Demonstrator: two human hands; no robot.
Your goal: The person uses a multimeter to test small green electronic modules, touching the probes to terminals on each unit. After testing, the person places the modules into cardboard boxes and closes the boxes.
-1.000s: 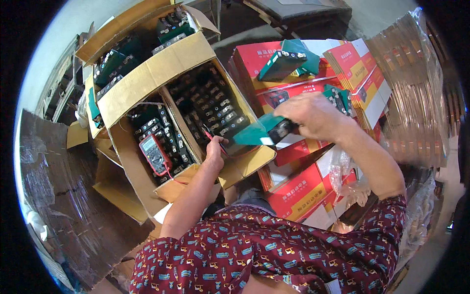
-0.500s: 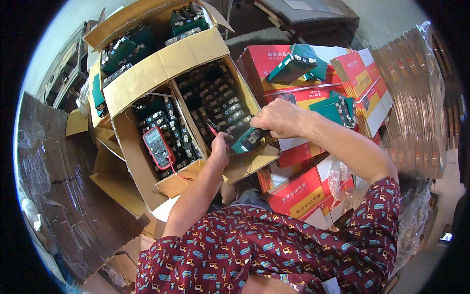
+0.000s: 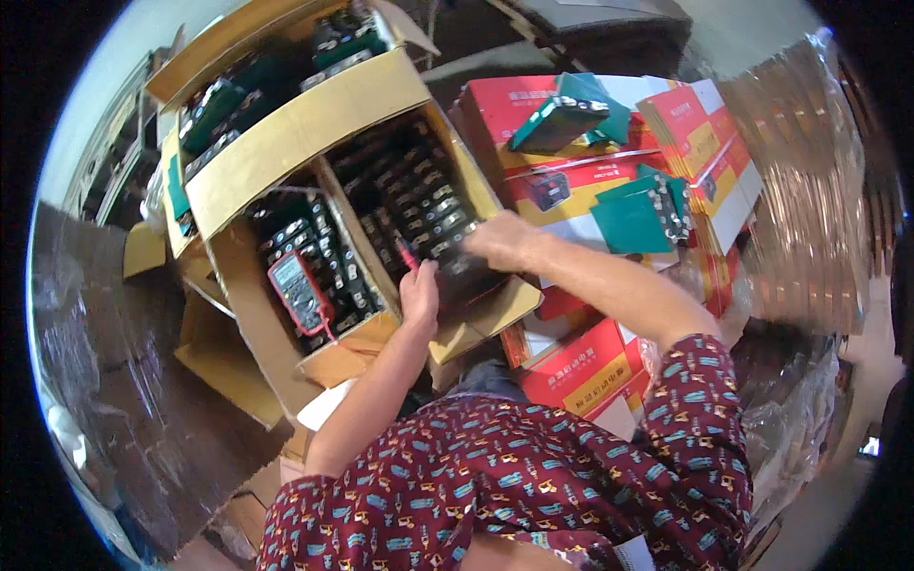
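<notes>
The person wears a dark red shirt (image 3: 533, 476) with short sleeves. It is covered all over in small pictures in blue, yellow and white. Both arms are bare below the sleeves. The left hand (image 3: 419, 295) and right hand (image 3: 505, 243) wear no gloves.

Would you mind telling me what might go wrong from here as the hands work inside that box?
1. The left hand holds a red probe close to the packed black modules; its tip might touch the wrong metal contacts.
2. The meter lies loosely on the modules, its red lead running to the box edge; a tug could drag it off.
3. The right hand seems to lower a module; it might jam against its neighbours.
</notes>
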